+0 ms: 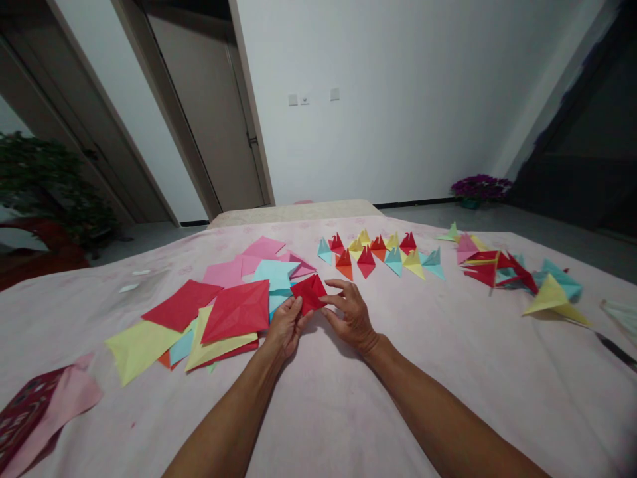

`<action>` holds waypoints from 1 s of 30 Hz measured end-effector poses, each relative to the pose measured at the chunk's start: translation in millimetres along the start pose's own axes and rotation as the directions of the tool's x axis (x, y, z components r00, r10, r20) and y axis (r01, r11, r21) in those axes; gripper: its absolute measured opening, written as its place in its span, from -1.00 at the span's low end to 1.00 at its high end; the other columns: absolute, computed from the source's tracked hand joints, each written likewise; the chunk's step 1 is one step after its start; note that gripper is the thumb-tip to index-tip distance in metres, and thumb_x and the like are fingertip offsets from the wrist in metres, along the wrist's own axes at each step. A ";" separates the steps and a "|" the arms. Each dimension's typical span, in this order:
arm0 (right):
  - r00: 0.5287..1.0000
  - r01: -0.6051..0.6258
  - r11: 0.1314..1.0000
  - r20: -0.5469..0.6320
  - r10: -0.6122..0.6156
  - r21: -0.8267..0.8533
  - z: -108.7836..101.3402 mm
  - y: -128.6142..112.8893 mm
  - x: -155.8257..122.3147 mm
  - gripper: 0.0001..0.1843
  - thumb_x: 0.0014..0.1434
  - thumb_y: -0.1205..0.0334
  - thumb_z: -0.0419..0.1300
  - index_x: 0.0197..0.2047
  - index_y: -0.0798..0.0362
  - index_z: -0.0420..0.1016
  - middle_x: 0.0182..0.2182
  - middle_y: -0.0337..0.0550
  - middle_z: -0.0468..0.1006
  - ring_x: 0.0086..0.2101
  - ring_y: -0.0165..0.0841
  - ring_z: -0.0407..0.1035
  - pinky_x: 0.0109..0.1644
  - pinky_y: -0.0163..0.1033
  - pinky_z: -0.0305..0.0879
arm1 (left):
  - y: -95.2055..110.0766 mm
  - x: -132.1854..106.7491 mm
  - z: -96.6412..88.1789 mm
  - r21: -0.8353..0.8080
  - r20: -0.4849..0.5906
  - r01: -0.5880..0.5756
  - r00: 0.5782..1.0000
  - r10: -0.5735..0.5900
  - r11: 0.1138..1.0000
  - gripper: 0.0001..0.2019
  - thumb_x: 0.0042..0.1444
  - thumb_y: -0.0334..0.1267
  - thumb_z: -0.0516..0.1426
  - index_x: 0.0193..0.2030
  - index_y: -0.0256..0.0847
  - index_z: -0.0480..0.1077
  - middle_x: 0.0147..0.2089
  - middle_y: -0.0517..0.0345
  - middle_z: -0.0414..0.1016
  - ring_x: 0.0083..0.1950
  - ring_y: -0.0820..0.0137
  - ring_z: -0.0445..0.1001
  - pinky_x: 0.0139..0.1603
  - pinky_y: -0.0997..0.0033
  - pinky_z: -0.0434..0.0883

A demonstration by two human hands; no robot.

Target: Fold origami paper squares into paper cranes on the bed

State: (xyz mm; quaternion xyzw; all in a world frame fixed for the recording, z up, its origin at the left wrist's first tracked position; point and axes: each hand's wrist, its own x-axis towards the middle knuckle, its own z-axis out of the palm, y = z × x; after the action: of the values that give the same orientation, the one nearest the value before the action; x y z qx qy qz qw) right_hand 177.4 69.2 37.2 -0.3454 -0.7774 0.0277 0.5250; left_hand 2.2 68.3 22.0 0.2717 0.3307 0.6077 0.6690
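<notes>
A small folded red paper (pixel 308 292) is held just above the pink cloth (pixel 348 405) between both hands. My left hand (pixel 284 326) pinches its lower left edge with thumb and fingers. My right hand (pixel 349 313) grips its right side, fingers curled over the top corner. To the left lies a loose pile of flat coloured sheets (pixel 219 312), red, yellow, pink and light blue. Beyond the hands stands a row of folded paper cranes (pixel 381 253) in several colours.
More folded paper pieces (pixel 517 275) are scattered at the right, with a yellow one (pixel 555 300) nearest. A pink sheet and a dark red patterned item (pixel 34 408) lie at the front left. A potted plant (pixel 44 192) stands at the left, purple flowers (pixel 480 188) by the far wall.
</notes>
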 end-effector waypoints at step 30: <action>0.996 -0.094 0.995 0.010 0.094 0.037 -0.1 5.6 7.1 -0.81 0.35 0.22 0.06 -0.24 -0.03 0.48 0.11 -0.08 0.38 0.10 -0.17 0.23 0.19 0.04 0.19 | 7.1 -4.3 2.6 -0.022 0.135 0.188 0.974 -0.183 0.982 -0.73 0.07 -0.32 0.32 -0.09 -0.32 0.49 -0.17 0.02 0.63 -0.27 0.42 0.62 -0.22 0.45 0.62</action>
State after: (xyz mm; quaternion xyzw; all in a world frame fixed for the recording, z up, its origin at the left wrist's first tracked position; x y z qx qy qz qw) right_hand 178.8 77.5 40.6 -0.3715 -0.7617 0.0682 0.5264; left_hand -0.5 65.0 29.5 0.2680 0.2990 0.5288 0.7478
